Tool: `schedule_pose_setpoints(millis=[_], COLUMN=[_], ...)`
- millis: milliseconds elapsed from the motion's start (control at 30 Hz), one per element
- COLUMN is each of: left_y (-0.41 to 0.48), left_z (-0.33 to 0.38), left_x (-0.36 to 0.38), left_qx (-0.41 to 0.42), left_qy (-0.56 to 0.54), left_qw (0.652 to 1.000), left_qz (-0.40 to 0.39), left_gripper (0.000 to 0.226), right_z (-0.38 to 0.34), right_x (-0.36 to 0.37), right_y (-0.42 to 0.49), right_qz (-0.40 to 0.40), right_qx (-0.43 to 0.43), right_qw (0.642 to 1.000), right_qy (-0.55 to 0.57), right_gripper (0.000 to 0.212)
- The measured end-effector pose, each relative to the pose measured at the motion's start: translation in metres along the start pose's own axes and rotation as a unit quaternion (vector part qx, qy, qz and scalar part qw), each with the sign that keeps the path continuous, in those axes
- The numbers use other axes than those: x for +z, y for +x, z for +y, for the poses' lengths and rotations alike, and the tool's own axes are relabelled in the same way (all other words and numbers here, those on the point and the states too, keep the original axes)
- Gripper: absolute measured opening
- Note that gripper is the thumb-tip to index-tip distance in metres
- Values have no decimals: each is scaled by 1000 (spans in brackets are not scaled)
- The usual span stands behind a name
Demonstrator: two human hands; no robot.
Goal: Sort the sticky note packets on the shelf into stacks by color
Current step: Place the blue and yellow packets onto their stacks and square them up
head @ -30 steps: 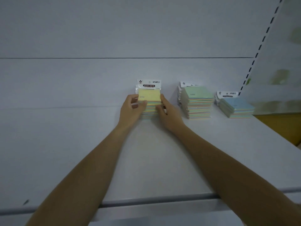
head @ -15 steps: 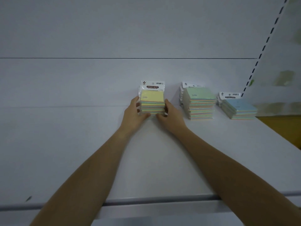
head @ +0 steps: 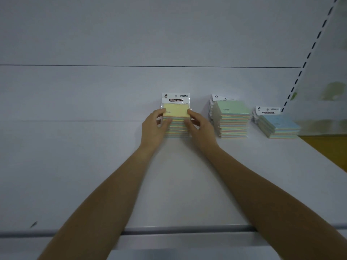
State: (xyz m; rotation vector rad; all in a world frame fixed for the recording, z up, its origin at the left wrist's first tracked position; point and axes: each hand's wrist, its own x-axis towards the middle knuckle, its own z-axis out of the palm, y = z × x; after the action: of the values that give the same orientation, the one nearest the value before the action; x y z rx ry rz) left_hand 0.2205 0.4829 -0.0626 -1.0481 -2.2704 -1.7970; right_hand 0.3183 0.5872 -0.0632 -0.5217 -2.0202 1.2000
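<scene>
Yellow-topped stack [head: 176, 120] of sticky note pkts sits on the white shelf [head: 78, 166], approx centre frame. Left hand [head: 154, 128] at its 9 o'clock, right hand [head: 200, 128] at its 3; both sets of fingers pinch the stack's sides. Green-topped stack [head: 231, 119] at 3 o'clock of the yellow, blue-topped stack [head: 279, 126] further at 3.

I see my left hand [head: 154, 128] and right hand [head: 201, 128] gripping the yellow-topped stack [head: 176, 117] on the white shelf [head: 75, 166]; green-topped stack [head: 232, 119] and blue-topped stack [head: 279, 126] sit toward 3 o'clock.
</scene>
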Motion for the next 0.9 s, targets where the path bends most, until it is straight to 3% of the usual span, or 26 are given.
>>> schedule_pose_setpoints(millis=[100,233,300,433,667,800,900], left_y=[0,-4,-5,-5,-8,-7,-6], left_z=[3,7,5,4,0,0,-1], left_x=[-2,-3,-2,-1,-7,-6,-5], left_qx=[6,-58,-80,-72,-79,-57,-57], left_qy=[4,-8,22,45,34,65,66], left_qw=[1000,998,995,996,992,992,991], left_qz=[13,-22,-47,-41,-92,-93,-100], left_gripper=[33,57,58,49,69,60,63], right_z=[0,1,3,3,-3,-5,-5], right_x=[1,1,2,2,0,-2,0], right_y=[1,0,-1,-1,-3,-4,-5], right_qz=[3,-18,-52,-63,-73,-93,-79], right_qx=[17,7,17,23,21,30,50], right_qw=[1000,999,997,994,995,987,990], right_qy=[3,-29,-54,-89,-58,-126,-108], right_gripper=[39,53,64,63,73,75,73])
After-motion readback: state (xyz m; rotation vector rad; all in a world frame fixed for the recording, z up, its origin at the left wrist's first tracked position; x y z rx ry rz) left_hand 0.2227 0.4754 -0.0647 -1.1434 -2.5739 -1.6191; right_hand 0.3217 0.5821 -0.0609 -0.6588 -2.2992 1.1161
